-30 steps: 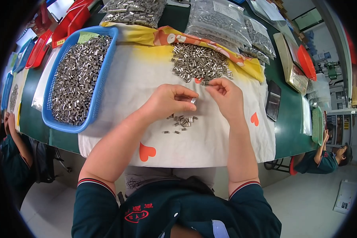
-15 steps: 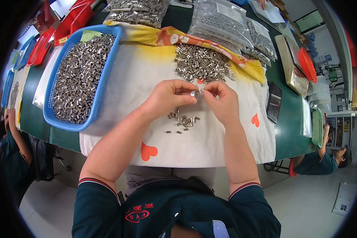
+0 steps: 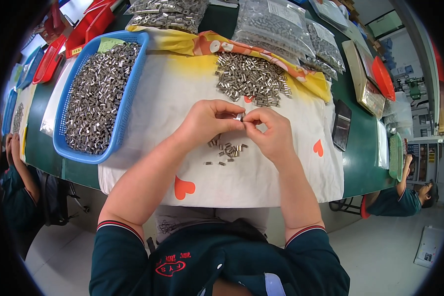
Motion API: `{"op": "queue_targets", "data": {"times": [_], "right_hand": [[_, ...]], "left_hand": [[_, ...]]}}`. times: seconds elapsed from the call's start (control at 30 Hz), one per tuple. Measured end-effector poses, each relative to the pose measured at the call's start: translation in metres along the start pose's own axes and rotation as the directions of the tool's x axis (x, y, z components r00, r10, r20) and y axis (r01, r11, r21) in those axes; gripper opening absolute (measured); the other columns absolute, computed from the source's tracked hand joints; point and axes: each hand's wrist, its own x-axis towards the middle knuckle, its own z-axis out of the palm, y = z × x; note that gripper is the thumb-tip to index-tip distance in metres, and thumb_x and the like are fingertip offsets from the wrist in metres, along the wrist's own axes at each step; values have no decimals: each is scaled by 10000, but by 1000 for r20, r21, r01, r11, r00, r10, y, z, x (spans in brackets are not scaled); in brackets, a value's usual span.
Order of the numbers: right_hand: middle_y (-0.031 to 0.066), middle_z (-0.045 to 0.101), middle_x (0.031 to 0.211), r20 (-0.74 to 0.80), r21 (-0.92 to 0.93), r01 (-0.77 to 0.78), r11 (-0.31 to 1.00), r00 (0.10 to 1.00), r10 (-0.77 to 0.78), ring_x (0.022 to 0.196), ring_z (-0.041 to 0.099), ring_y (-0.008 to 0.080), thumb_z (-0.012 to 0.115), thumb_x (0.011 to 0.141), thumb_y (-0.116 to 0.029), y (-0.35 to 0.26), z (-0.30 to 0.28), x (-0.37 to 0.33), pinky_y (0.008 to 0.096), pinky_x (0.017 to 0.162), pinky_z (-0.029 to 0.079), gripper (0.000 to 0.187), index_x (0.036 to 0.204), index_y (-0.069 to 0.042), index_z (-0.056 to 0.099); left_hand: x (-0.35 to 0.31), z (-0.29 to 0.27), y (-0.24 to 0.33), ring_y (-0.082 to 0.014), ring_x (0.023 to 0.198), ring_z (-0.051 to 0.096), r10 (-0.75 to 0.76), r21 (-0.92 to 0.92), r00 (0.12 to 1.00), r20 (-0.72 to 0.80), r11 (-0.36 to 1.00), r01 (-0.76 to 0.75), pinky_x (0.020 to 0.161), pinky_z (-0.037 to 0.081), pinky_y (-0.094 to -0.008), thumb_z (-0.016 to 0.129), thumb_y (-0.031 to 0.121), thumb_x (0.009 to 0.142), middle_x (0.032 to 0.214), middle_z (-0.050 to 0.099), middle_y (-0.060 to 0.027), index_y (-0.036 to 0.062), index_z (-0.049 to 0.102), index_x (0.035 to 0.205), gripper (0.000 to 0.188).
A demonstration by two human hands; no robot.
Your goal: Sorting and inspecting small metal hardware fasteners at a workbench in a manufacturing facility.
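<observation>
My left hand (image 3: 207, 118) pinches a small round silvery metal piece (image 3: 239, 117) between thumb and fingertips. Against its right side, my right hand (image 3: 272, 132) closes thumb and forefinger in a pinch; what lies between those fingertips is hidden. Below my hands a few loose metal sleeves (image 3: 230, 150) are scattered on the white cloth (image 3: 241, 185). Beyond my fingers lies a larger heap of the same short metal sleeves (image 3: 251, 79), by the cloth's folded yellow and orange edge (image 3: 276, 58).
A blue basket (image 3: 86, 157) full of metal sleeves stands to the left. Clear bags of metal parts (image 3: 274, 29) lie at the back. At right are a dark phone (image 3: 341, 126) and a red tray (image 3: 383, 79). Other people sit at both sides.
My right hand has moved slightly left, bringing its fingertips against the round metal piece. The small metal part seen in its pinch before is now hidden.
</observation>
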Motion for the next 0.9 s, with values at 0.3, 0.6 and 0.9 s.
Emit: {"op": "queue_targets", "data": {"times": [0.3, 0.6, 0.9], "right_hand": [[19, 597, 712, 118, 121, -202, 972, 975, 188, 640, 538, 82, 660, 700, -88, 10, -12, 5, 227, 579, 439, 132, 804, -29, 604], [101, 575, 731, -103, -437, -165, 884, 986, 133, 713, 552, 258, 631, 696, -122, 36, -12, 9, 360, 652, 443, 111, 761, -41, 592], [78, 581, 747, -160, -182, -248, 952, 962, 220, 679, 560, 203, 588, 733, -69, 22, -11, 10, 298, 641, 448, 54, 771, -31, 591]], "left_hand": [[-1, -2, 0, -59, 722, 548, -29, -54, 997, 78, 998, 34, 652, 457, -195, 692, 50, 707, 802, 605, -21, -18, 607, 981, 295], [-4, 2, 7, -59, 733, 548, -78, 40, 990, 116, 996, 74, 656, 463, -190, 679, 43, 713, 816, 602, -26, -12, 607, 978, 279], [-3, -1, 7, -63, 749, 549, -64, 49, 991, 116, 997, 59, 659, 461, -198, 665, 35, 725, 829, 600, -29, -14, 596, 997, 284]]}}
